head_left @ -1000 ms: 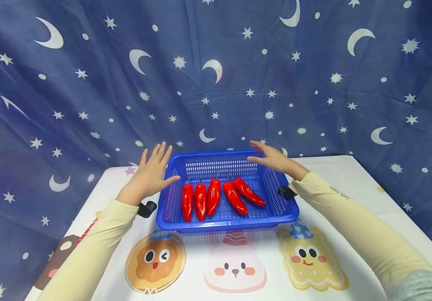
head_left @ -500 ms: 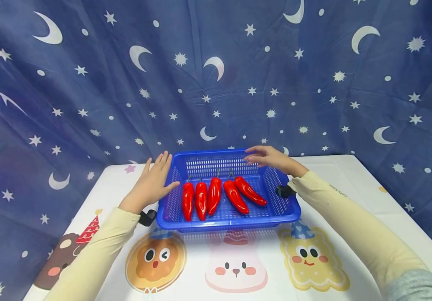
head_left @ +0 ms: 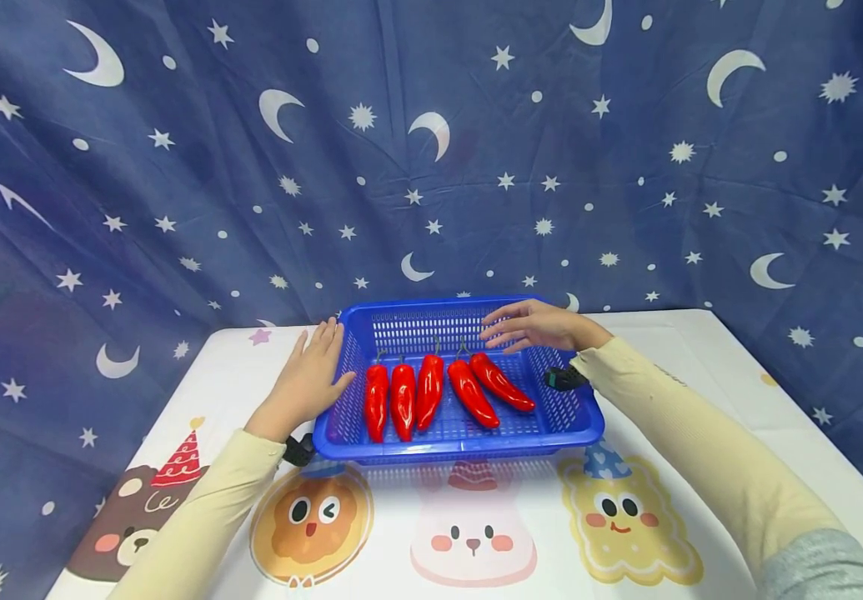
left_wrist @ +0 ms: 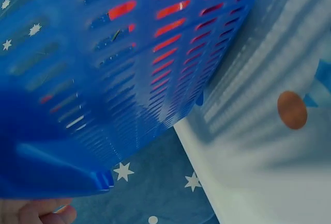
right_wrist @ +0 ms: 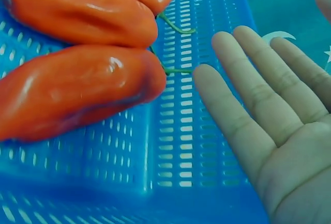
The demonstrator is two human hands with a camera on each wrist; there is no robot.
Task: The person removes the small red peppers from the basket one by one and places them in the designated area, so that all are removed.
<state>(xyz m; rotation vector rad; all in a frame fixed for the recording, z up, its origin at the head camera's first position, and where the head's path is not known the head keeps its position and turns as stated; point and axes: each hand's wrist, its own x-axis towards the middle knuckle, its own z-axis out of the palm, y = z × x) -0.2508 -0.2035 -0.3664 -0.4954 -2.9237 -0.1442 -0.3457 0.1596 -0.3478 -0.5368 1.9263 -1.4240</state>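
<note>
Several glossy red chili peppers (head_left: 431, 392) with green stems lie side by side in a blue perforated plastic basket (head_left: 431, 448). At the basket's left side is my left hand (head_left: 303, 383), its fingers extended along the outside of the rim and its thumb pointing at the rim. The left wrist view has a few fingertips (left_wrist: 36, 212) right at the rim's edge. My right hand (head_left: 536, 327) hovers over the back right part of the basket. Its straight, slightly spread fingers hold nothing; in the right wrist view a fingertip (right_wrist: 204, 71) overlaps a pepper stem.
The basket stands on a white tablecloth (head_left: 371, 550) printed with cartoon figures. Right behind the table hangs a dark blue curtain (head_left: 476, 225) with moons and stars. Dark wrist cameras sit near both hands, the right one (head_left: 566, 378) overlapping the basket's right wall.
My left hand has come down to the basket's left rim, its fingers drawing closer together. My right hand has lowered slightly and shifted left over the basket. The peppers stay in place.
</note>
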